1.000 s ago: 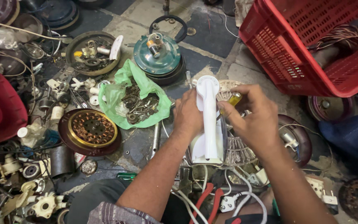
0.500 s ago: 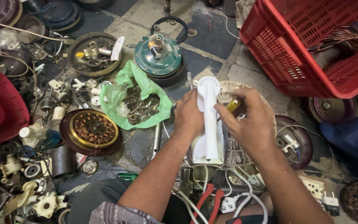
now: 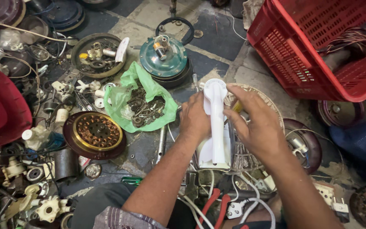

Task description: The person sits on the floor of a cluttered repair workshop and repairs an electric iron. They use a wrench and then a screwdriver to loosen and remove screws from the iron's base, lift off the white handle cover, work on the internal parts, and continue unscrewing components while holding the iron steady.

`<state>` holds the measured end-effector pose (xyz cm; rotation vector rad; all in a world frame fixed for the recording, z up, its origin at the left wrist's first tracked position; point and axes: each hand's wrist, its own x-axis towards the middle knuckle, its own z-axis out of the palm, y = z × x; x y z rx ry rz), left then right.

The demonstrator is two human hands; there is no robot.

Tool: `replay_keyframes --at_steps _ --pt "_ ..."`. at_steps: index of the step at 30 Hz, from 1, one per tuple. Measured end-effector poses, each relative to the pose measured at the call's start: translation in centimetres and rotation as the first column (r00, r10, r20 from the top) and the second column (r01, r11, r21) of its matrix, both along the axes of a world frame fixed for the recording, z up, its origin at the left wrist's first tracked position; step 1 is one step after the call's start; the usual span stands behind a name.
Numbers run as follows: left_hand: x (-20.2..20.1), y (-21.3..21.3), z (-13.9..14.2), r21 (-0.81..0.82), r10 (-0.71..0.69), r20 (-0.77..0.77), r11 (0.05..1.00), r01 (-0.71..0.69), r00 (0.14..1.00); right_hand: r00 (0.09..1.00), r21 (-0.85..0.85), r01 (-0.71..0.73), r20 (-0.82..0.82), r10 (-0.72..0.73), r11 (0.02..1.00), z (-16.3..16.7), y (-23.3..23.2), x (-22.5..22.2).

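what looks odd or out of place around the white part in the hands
Nothing looks broken. The white plastic fan part is held upright by the left hand and right hand. Oddest nearby: a torn-open green plastic bag spreading screws and small metal bits on the floor.
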<state>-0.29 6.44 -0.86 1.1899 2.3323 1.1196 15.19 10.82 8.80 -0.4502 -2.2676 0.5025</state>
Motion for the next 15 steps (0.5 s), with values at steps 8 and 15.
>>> replay_keyframes --at_steps 8,15 --pt "0.0 0.2 -0.5 -0.003 0.016 0.005 1.000 -0.016 1.000 1.000 -0.243 -0.007 0.011 0.010 0.970 -0.3 0.2 0.4" --pt "0.0 0.2 -0.3 -0.006 0.022 0.003 1.000 -0.022 1.000 0.998 -0.159 -0.061 0.015 0.064 0.985 0.8 -0.3 0.5"
